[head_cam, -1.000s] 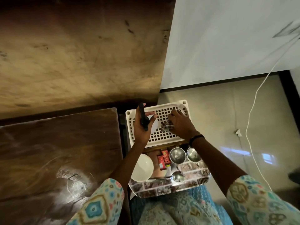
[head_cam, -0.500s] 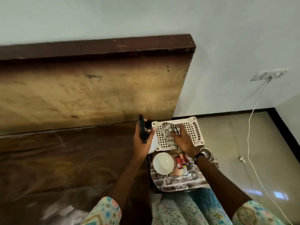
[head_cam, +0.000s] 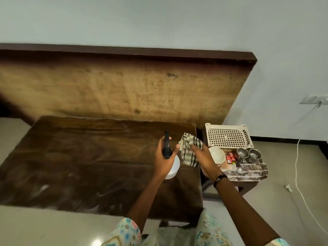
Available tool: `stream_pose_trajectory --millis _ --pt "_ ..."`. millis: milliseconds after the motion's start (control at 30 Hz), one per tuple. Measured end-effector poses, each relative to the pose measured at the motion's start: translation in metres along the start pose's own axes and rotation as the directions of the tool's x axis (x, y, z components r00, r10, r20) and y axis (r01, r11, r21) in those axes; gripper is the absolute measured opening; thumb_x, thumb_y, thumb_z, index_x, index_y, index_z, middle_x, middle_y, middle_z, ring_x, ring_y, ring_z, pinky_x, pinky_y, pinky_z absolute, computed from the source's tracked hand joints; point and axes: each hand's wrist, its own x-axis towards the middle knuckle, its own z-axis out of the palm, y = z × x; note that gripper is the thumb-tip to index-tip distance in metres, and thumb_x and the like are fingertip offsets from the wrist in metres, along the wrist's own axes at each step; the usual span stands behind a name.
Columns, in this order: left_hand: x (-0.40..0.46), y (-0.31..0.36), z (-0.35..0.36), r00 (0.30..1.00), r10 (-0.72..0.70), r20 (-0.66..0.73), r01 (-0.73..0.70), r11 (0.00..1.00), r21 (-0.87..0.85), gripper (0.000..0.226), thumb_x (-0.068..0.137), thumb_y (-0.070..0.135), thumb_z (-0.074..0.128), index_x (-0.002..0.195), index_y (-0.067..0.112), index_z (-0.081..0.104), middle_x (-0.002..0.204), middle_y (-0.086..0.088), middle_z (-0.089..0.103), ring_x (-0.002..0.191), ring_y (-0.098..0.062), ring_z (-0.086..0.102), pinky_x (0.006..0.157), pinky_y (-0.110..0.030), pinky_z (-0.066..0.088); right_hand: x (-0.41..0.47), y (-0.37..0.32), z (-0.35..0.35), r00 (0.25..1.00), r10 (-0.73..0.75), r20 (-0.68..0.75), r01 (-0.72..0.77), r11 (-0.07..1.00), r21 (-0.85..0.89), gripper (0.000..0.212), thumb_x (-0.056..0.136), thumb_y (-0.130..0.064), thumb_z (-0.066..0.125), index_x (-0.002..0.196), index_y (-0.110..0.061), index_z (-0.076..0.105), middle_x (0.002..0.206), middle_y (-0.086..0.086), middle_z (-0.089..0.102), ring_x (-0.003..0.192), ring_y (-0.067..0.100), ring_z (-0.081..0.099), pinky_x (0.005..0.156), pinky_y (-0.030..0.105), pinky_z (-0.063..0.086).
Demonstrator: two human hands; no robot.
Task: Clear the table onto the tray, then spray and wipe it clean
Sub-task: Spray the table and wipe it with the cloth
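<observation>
Holding white spray bottle with black trigger [head_cam: 171, 164] in left hand [head_cam: 164, 161], checked cloth [head_cam: 190, 150] bunched in right hand [head_cam: 205, 162]: mist dark wooden desk [head_cam: 79, 157] evenly, then wipe

Pale wall [head_cam: 159, 20], tall wooden board [head_cam: 115, 86] leaning against it — glossy beige floor [head_cam: 44, 226]

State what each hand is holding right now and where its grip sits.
Left hand grips the spray bottle at its black trigger head. Right hand holds the checked cloth, bunched at its right side.
</observation>
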Motion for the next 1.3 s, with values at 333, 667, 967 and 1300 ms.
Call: stream_pose_trajectory --millis 333,667,967,1300 --pt "-0.120 -0.028 -0.122 0.981 -0.033 -0.190 0.033 0.999 0.001 0.039 0.082 0.026 0.070 0.117 0.021 0.053 0.094 0.017 0.059 0.095 -0.010 0.059 0.082 -0.003 0.041 -0.116 0.041 0.106 0.985 0.109 0.132 -0.118 0.991 0.061 0.020 0.098 -0.011 0.044 0.105 -0.015 0.063 0.109 0.011 0.068 0.098 0.026 0.066 0.090 0.044 0.053" --pt "-0.229 -0.051 -0.237 0.942 -0.150 -0.300 0.135 0.988 -0.073 0.033 0.079 0.035 0.072 0.106 0.023 0.059 0.059 0.015 0.055 0.056 -0.002 0.052 0.068 -0.029 0.043 -0.211 0.073 0.189 0.966 0.123 0.226 -0.143 0.987 0.073 0.029 0.095 -0.005 0.046 0.121 -0.001 0.058 0.112 0.016 0.067 0.092 0.026 0.066 0.080 0.038 0.055" --pt "-0.260 -0.071 -0.358 0.856 -0.213 -0.471 0.169 0.977 -0.133 0.029 0.081 0.032 0.070 0.106 0.022 0.058 0.060 0.001 0.050 0.052 -0.016 0.046 0.058 -0.023 0.045 -0.233 0.072 0.315 0.922 0.105 0.372 -0.084 0.994 -0.074 0.024 0.095 -0.007 0.046 0.114 -0.002 0.061 0.101 0.012 0.071 0.078 0.018 0.069 0.061 0.029 0.058" --pt "-0.250 -0.098 -0.520 0.860 -0.182 -0.476 0.207 0.978 0.000 0.029 0.081 0.033 0.069 0.106 0.030 0.056 0.052 0.017 0.052 0.051 -0.004 0.046 0.062 -0.025 0.043 -0.241 0.096 0.503 0.871 0.146 0.470 -0.070 0.982 -0.175 0.023 0.092 -0.005 0.047 0.110 -0.002 0.061 0.108 0.011 0.069 0.089 0.020 0.068 0.070 0.023 0.058"
